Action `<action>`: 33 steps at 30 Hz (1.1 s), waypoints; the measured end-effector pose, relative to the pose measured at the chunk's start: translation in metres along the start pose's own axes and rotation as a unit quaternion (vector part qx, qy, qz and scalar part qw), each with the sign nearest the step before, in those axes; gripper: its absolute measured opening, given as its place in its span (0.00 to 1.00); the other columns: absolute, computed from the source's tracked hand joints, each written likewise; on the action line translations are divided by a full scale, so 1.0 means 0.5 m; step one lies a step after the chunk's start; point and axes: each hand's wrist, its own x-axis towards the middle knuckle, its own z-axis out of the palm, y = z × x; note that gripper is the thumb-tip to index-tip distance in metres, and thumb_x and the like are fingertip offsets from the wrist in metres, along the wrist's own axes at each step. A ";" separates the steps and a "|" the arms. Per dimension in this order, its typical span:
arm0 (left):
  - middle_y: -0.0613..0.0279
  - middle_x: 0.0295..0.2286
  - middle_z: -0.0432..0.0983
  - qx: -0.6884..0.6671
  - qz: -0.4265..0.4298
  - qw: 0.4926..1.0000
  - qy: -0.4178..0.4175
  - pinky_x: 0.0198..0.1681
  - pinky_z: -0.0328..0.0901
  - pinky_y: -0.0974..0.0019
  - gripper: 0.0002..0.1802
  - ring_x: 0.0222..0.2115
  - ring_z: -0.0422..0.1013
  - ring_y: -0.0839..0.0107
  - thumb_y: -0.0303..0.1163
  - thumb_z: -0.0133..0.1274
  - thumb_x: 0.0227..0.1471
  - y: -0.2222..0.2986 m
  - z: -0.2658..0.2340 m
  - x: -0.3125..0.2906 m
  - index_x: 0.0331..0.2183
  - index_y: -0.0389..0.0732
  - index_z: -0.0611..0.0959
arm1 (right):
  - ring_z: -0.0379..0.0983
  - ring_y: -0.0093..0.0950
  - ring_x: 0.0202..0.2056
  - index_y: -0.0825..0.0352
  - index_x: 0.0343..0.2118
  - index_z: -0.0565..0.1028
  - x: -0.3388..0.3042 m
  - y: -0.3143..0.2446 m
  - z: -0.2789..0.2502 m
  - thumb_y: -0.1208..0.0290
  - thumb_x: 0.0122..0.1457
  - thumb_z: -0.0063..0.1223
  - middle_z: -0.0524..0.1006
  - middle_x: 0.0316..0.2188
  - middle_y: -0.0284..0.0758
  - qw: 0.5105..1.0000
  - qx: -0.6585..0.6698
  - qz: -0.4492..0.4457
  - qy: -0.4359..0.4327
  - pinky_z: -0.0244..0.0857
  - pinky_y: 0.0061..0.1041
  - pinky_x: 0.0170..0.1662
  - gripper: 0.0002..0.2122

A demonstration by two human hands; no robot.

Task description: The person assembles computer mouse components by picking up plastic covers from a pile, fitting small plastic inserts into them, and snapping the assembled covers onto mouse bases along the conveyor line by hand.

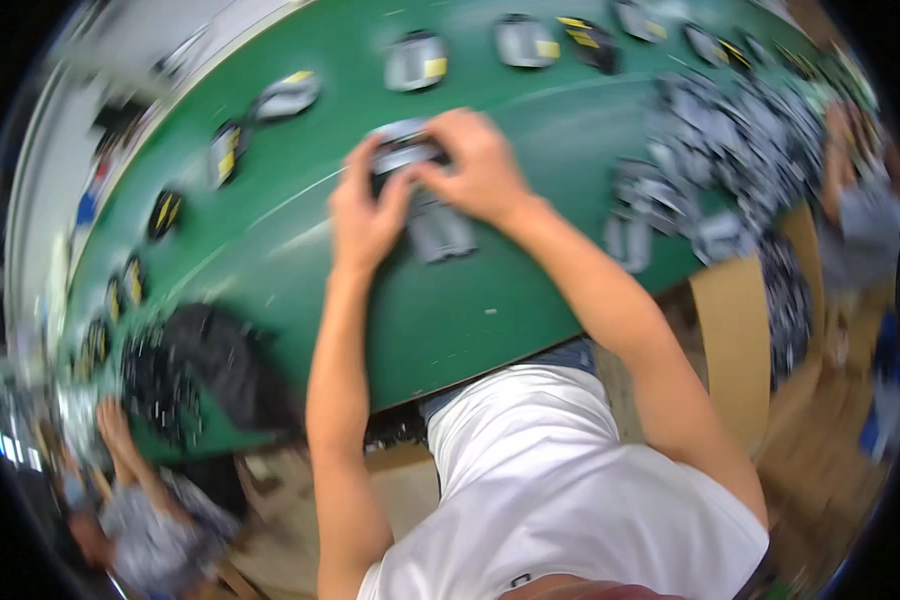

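Note:
Over the middle of the green table (510,285), both my hands close round a grey-and-black plastic part (402,158), blurred by motion. My left hand (362,222) grips its left side, fingers curled and thumb near the front. My right hand (482,170) holds the right side, its thumb almost meeting the left one. Just below the hands, on the near side, lies a flat grey plastic piece (440,232); whether it touches the held part I cannot tell.
Grey shells with yellow labels (415,60) line the far side. At right lies a heap of grey parts (735,140) by a cardboard box (735,340). Small black parts (155,385) and dark cloth (220,360) lie left. People sit at both ends.

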 end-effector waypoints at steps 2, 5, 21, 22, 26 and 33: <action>0.54 0.41 0.70 -0.149 -0.063 0.987 0.009 0.43 0.65 0.67 0.24 0.39 0.69 0.69 0.27 0.52 0.51 0.010 0.005 -0.004 0.51 0.36 0.69 | 0.70 0.38 0.34 0.69 0.32 0.73 -0.004 -0.024 0.008 0.67 0.45 0.59 0.72 0.31 0.41 0.995 0.096 -0.006 0.002 0.66 0.32 0.37 0.14; 0.56 0.40 0.69 -0.118 -0.031 0.991 0.051 0.42 0.64 0.71 0.18 0.37 0.69 0.72 0.26 0.48 0.55 -0.011 -0.007 -0.005 0.48 0.33 0.69 | 0.70 0.39 0.34 0.69 0.33 0.72 -0.014 -0.050 0.020 0.69 0.46 0.57 0.71 0.32 0.41 0.987 0.161 0.006 0.021 0.66 0.33 0.38 0.13; 0.70 0.17 0.64 -0.266 -0.146 0.953 -0.009 0.21 0.53 0.78 0.20 0.19 0.58 0.84 0.39 0.37 0.63 0.026 0.018 -0.014 0.21 0.39 0.69 | 0.70 0.36 0.17 0.70 0.22 0.69 -0.012 -0.065 -0.012 0.69 0.57 0.48 0.73 0.15 0.42 0.963 0.249 0.099 0.025 0.60 0.30 0.21 0.11; 0.70 0.17 0.64 -0.262 -0.146 0.954 -0.004 0.21 0.53 0.78 0.20 0.19 0.58 0.84 0.39 0.37 0.63 0.028 0.014 -0.016 0.21 0.39 0.69 | 0.70 0.36 0.17 0.70 0.22 0.69 -0.013 -0.064 -0.013 0.68 0.57 0.48 0.73 0.15 0.41 0.960 0.253 0.122 -0.001 0.61 0.30 0.21 0.11; 0.71 0.17 0.62 -0.237 -0.140 0.959 -0.066 0.20 0.51 0.78 0.21 0.18 0.57 0.84 0.39 0.36 0.63 0.036 0.016 -0.013 0.20 0.40 0.67 | 0.69 0.33 0.16 0.69 0.20 0.71 -0.014 -0.061 -0.008 0.68 0.59 0.45 0.74 0.15 0.38 0.955 0.262 0.132 -0.035 0.62 0.28 0.22 0.13; 0.70 0.12 0.61 -0.364 -0.193 0.910 -0.048 0.14 0.51 0.77 0.23 0.12 0.56 0.82 0.43 0.37 0.62 0.033 0.007 -0.030 0.20 0.41 0.68 | 0.67 0.22 0.19 0.69 0.21 0.71 -0.013 -0.078 -0.004 0.68 0.62 0.42 0.73 0.17 0.32 0.886 0.430 0.155 -0.079 0.62 0.23 0.25 0.15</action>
